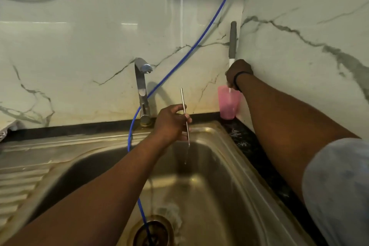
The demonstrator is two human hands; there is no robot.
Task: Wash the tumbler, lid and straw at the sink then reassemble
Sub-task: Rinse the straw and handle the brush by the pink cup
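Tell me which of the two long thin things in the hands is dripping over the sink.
The metal straw, held by the left hand above the sink, drips from its lower end. The grey-handled brush, gripped by the right hand, stands in the pink cup.

We scan it all — nothing legible here for us, no label, brand, number or sign on any surface in view.
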